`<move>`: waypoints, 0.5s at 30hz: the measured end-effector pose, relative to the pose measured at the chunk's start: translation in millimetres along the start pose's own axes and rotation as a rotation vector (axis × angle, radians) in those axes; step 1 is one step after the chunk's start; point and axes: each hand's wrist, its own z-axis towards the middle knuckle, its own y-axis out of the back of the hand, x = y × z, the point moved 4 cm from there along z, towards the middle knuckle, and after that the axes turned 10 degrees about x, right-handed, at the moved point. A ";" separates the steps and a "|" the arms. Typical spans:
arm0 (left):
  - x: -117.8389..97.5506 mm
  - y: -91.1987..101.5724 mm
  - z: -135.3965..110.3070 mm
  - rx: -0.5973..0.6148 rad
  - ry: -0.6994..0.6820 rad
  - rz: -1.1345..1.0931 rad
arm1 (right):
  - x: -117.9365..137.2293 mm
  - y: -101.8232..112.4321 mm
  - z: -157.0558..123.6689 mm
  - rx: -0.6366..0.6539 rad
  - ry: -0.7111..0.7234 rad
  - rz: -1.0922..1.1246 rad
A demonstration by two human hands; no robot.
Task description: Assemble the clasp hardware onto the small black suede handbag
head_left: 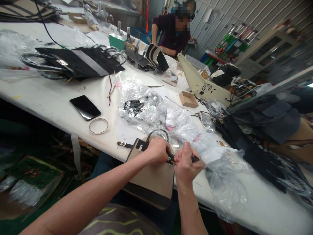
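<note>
A tan and black handbag [154, 182] leans over the table's front edge toward my body, its dark top band fitted with small silver metal plates. My left hand [158, 150] is closed on this top band, fingers curled over it beside the bag's looped handle [160, 131]. On the left, a black strap with a metal buckle [121, 143] sticks out from the bag. My right hand [188, 163] is a fist at the band's right end. A dark narrow piece [195, 159] juts from that fist; whether it is a strap or a tool handle, I cannot tell.
Crumpled clear plastic with small black parts [134, 107] lies beyond the bag. Left of it are a phone [85, 107] and a tape roll [98, 126]. Farther back are a black bag [80, 62], a small cardboard box [188, 99], a cream machine [205, 86] and a co-worker [172, 31].
</note>
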 end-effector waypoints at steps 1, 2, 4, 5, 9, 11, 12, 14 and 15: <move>-0.5 -1.3 -0.1 -0.019 0.006 0.012 | -0.4 0.8 -1.0 -0.037 0.007 -0.005; -1.2 -2.7 -0.5 -0.034 0.010 0.023 | -1.0 1.7 -2.2 -0.069 0.011 -0.009; -2.8 -5.2 -2.0 -0.054 0.011 0.042 | -2.8 3.0 -5.5 -0.093 0.015 -0.017; -3.5 -6.0 -2.9 -0.064 0.012 0.050 | -3.7 3.5 -7.6 -0.091 0.017 -0.024; -5.9 -7.6 -5.6 -0.096 0.036 0.065 | -5.2 4.4 -13.1 -0.056 0.048 -0.081; -7.8 -8.2 -6.7 -0.096 0.049 0.064 | -5.1 3.9 -8.7 -0.039 0.046 -0.043; -9.0 -8.1 -7.3 -0.100 0.058 0.068 | -5.1 4.0 -4.2 -0.036 0.026 0.012; -11.4 -7.7 -8.7 -0.109 0.077 0.078 | -4.4 5.3 7.1 -0.034 -0.045 0.178; -12.5 -7.3 -9.4 -0.111 0.085 0.080 | -2.9 6.7 12.5 -0.038 -0.078 0.265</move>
